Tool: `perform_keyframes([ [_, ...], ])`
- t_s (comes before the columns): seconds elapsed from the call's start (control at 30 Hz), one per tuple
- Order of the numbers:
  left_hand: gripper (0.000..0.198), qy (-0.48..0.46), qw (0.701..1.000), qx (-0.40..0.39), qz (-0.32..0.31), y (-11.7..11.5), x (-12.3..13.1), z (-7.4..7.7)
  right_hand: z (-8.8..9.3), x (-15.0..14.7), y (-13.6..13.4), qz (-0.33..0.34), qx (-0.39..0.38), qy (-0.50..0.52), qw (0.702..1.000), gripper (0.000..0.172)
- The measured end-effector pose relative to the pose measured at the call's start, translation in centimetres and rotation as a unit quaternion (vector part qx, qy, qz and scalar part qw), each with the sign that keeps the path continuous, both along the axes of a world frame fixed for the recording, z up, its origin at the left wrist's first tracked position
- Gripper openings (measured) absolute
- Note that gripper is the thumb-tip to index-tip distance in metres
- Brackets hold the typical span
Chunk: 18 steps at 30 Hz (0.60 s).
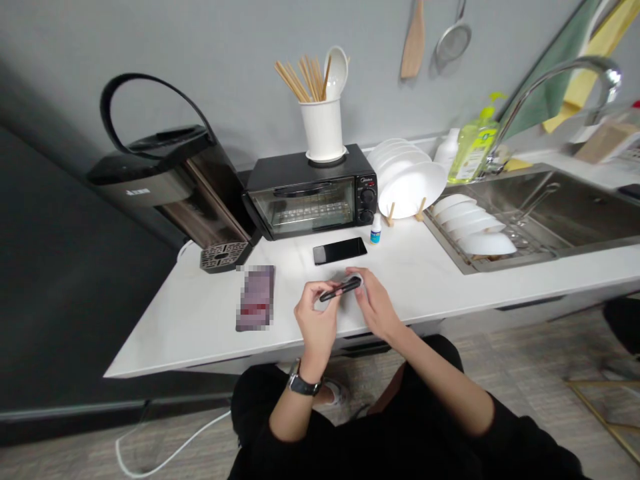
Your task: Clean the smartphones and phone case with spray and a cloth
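Over the white counter (200,320), both hands hold a thin black phone-like slab (341,289) edge-on between them. My left hand (316,318), with a watch on its wrist, pinches the slab's left end. My right hand (374,303) grips the right end, where something white shows under the fingers; I cannot make out what it is. Just beyond the hands, a black phone (339,251) lies flat on the counter. A small white dropper bottle (375,229) with a blue label stands to its right. A blurred dark card-like object (255,297) lies left of my hands.
A black toaster oven (313,193) carries a white holder of chopsticks (323,127). A black appliance with its lid raised (165,180) stands at left. White plates (410,180) sit in a rack, with more in the sink (550,207) by the tap and soap bottle (473,150).
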<state>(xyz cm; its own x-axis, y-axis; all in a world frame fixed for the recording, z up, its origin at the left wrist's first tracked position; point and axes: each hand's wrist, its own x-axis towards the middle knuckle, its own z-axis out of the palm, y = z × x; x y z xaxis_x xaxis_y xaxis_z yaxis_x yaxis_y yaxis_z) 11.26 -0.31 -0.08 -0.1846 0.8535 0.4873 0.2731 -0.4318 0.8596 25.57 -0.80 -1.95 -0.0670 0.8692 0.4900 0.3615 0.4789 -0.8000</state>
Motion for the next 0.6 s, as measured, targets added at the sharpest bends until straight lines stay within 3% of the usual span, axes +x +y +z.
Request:
perform_keyframes([
  [0.1, 0.013, 0.035, 0.999, -0.006, -0.012, 0.9, 1.3, 0.3, -0.3, 0.7, 1.5, 0.016, -0.090, 0.109, 0.990, 0.045],
  [0.23, 0.021, 0.117, 0.993, -0.014, -0.028, 1.9, 2.0, -1.0, -0.4, 1.3, 2.2, -0.005, -0.115, 0.144, 0.983, 0.056],
  [0.43, 0.031, 0.130, 0.991, -0.011, -0.004, 1.9, 1.7, -2.9, 0.5, 3.8, 2.6, -0.003, -0.141, 0.188, 0.972, 0.058],
  [0.53, 0.036, 0.144, 0.989, -0.016, -0.004, 2.0, 1.7, -3.2, 2.1, 4.9, 2.8, -0.033, -0.105, 0.216, 0.970, 0.056],
  [0.6, 0.035, 0.159, 0.987, -0.015, -0.013, 2.1, 1.8, -3.2, 3.5, 4.9, 2.6, -0.058, -0.038, 0.167, 0.984, 0.052],
])
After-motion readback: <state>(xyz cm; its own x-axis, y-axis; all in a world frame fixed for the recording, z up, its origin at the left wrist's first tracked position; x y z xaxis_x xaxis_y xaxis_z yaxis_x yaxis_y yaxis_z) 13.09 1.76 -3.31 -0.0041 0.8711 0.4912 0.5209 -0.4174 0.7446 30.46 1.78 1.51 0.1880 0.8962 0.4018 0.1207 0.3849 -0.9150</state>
